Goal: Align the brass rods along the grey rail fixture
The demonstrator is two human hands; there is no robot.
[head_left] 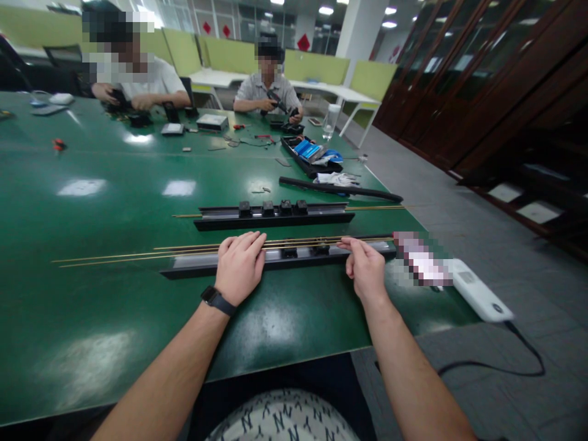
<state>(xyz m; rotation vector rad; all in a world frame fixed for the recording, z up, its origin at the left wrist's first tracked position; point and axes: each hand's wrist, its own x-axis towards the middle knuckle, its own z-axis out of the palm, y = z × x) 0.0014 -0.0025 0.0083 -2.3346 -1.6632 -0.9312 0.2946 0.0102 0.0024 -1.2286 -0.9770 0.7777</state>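
Observation:
A long black rail [303,262] with a pale channel lies across the green table in front of me. Several thin brass-coloured rods [114,257] run along its top and stick out well past its left end. My left hand [241,260], with a dark watch on the wrist, is closed over the rods and rail, fingertips at the far side. Toward the rail's right end, my right hand [365,263] pinches the rods between thumb and index finger. Small black blocks [289,248] sit in the rail between my hands, partly hidden behind the rods.
Behind lies a second rail [275,217] with several black blocks. Farther back are a black bar [340,188], gloves [337,179] and a tray [298,162] of blue packets. A white device [480,291] with a cable overhangs the right edge. Two people work across the table.

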